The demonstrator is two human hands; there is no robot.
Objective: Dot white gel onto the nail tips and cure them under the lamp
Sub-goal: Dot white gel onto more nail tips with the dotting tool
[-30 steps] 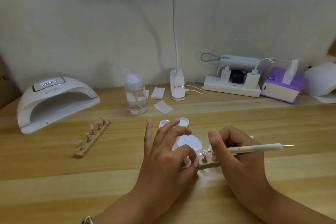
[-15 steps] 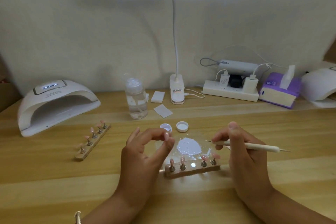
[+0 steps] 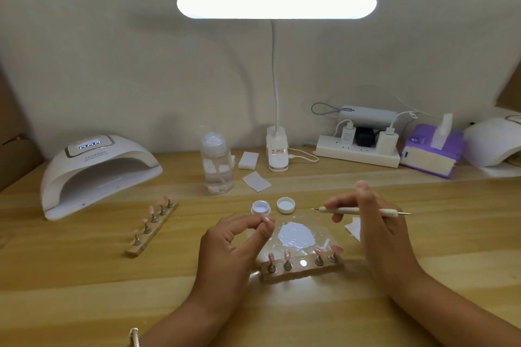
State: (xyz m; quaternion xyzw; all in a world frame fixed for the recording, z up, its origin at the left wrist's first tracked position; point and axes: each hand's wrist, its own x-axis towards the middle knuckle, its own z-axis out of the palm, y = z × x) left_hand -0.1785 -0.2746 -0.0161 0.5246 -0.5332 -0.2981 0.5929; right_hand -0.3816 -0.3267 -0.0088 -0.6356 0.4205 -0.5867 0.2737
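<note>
Head view: L hand [image 3: 234,245] is raised off the table [image 3: 84,276], forearm coming in from the bottom edge. Thumb + forefinger pinch a small pink tip [image 3: 266,220], held just in front of the gel pot [image 3: 260,207]; other fingers curl under. R hand [image 3: 379,236] sits to the right, wrist low, fingers wrapped on the pen [image 3: 363,211]. Pen lies roughly level, fine point aimed left, well apart from the tip.

Btw the hands: white gel [image 3: 296,234] spread on a clear sheet [image 3: 327,231]. Just nearer the person is the holder [image 3: 301,272] w/ four pink tips upright and one bare shiny spot mid-row. Lid [image 3: 286,204] is beside the pot.

2nd holder [image 3: 153,229] w/ five tips lies angled at left, near the mouth of the cure lamp [image 3: 95,169]. Room to move: open wood btw L hand and 2nd holder, and along the near edge. Bottle [image 3: 217,166], desk lamp [image 3: 276,7] and power strip [image 3: 358,152] line the back wall.
</note>
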